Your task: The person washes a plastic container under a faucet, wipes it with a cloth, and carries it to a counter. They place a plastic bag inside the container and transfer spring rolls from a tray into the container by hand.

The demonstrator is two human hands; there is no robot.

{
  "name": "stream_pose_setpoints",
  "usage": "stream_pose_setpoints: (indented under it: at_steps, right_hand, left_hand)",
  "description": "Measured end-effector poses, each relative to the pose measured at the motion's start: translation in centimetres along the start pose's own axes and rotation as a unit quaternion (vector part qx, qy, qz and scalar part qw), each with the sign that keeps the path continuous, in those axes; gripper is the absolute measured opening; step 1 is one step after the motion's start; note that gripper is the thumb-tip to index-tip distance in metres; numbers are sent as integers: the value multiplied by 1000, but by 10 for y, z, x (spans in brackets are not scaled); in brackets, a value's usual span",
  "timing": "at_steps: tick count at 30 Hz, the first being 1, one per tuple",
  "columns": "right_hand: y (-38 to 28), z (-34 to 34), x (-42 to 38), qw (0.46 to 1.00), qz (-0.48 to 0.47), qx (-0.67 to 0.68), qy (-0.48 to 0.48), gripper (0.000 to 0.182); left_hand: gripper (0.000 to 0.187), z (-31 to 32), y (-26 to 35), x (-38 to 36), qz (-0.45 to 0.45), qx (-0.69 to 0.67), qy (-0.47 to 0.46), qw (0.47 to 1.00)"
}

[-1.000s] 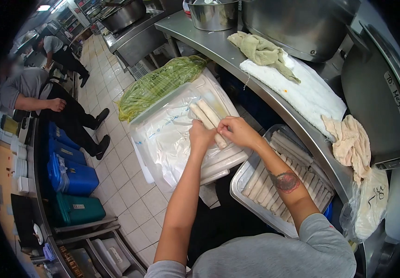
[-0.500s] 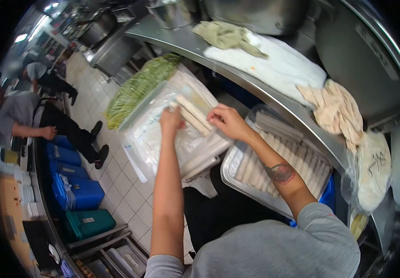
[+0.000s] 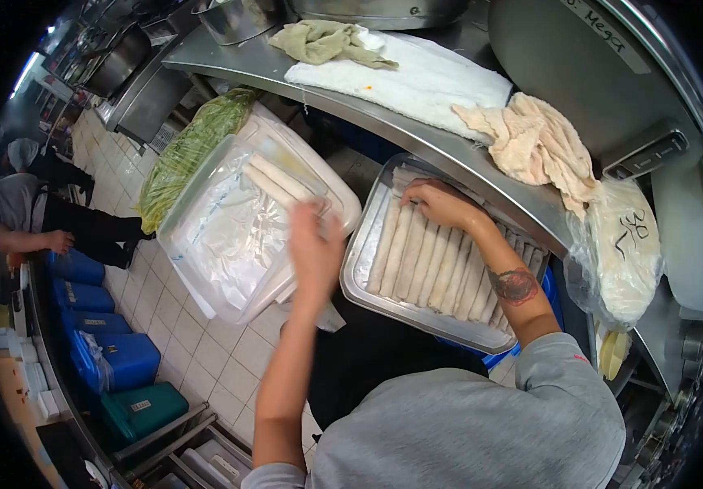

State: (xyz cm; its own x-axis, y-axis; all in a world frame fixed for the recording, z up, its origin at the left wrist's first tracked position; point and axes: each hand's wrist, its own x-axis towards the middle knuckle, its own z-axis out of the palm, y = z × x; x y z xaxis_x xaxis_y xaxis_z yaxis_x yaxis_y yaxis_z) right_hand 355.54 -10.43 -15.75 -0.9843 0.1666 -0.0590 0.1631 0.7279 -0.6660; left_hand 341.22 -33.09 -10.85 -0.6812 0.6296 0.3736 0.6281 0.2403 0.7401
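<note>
A metal tray (image 3: 353, 285) holds a row of long pale rolls (image 3: 425, 261), which look like uncooked spring rolls. My right hand (image 3: 441, 204) reaches over their far ends, its fingers bent down and closed at the end of one roll; the fingertips are partly hidden. To the left stands a clear plastic bin (image 3: 241, 314) lined with plastic film (image 3: 217, 220). Along its right side lie a couple of similar pale rolls (image 3: 274, 179). Smeared by motion, my left hand (image 3: 315, 244) is over the bin's right edge, between bin and tray; its fingers cannot be made out.
A steel counter (image 3: 237, 61) runs above the tray, bearing a white towel (image 3: 417, 69) and a peach cloth (image 3: 539, 151). Green produce in plastic (image 3: 197, 151) lies behind the bin. Blue boxes (image 3: 119, 354) line the left side. Another person (image 3: 17, 212) stands at far left.
My right hand has left the bin's rolls and moved right onto the tray. My left hand has come down toward the tray, away from the rolls in the bin. The view has shifted right.
</note>
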Motion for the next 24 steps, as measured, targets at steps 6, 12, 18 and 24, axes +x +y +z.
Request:
stream_pose_setpoints:
  at_steps: [6, 12, 18, 24]
  right_hand:
    - [10, 12, -30, 992, -53, -100, -54, 74]
    - [0, 4, -34, 979, 56, -149, -131, 79]
    - [9, -1, -20, 966, 18, -213, -143, 54]
    - [22, -11, -8, 960, 36, -172, -220, 55]
  left_hand:
    - [52, 84, 33, -112, -42, -8, -175, 984]
    - [57, 101, 25, -107, -178, -15, -262, 948]
    - [52, 111, 27, -119, -130, 65, -215, 966]
    - [50, 111, 35, -113, -203, -6, -228, 952]
